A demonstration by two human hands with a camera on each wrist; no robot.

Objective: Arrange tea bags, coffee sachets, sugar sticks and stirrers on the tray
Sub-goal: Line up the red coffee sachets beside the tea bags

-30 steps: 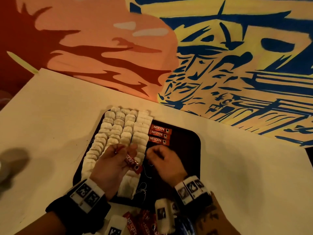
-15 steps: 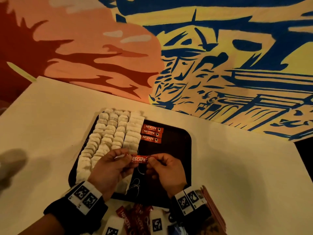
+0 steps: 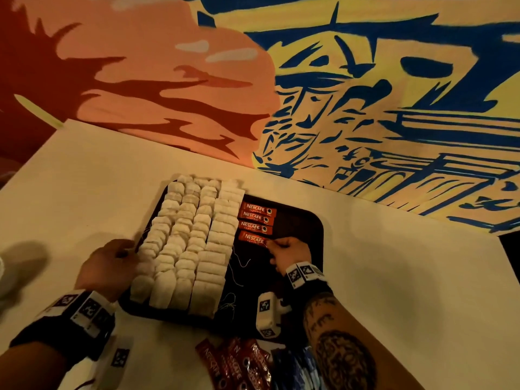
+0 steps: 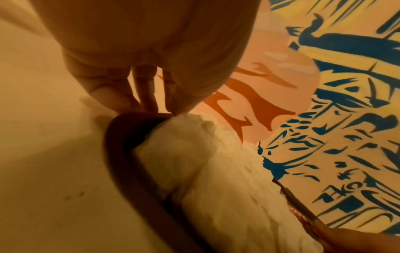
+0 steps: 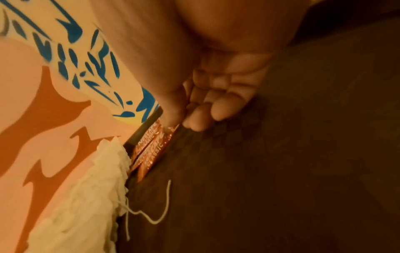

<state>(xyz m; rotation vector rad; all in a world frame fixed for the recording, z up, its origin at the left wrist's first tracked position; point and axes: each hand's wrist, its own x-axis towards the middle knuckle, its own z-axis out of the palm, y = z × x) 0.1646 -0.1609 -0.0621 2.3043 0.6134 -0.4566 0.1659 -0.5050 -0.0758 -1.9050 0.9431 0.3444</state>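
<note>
A black tray [image 3: 295,229] lies on the white table. Rows of white tea bags [image 3: 194,243] fill its left part. Right of them, red coffee sachets [image 3: 257,212] lie in a column. My right hand [image 3: 268,244] pinches the right end of the nearest sachet [image 3: 251,238], which lies flat on the tray. In the right wrist view the thumb presses on that sachet [image 5: 153,154] and the other fingers are curled. My left hand [image 3: 126,251] holds nothing. Its fingertips [image 4: 149,101] touch the tray's left rim [image 4: 116,145] beside the tea bags [image 4: 194,162].
A loose pile of red coffee sachets [image 3: 236,364] and blue packets [image 3: 295,367] lies at the table's near edge. Tea bag strings [image 3: 239,266] trail over the bare tray floor. A painted wall [image 3: 365,108] rises right behind the table.
Both hands held one sachet above the tray. My right hand has carried it up against the column of sachets, and my left hand has let go and moved to the tray's left rim.
</note>
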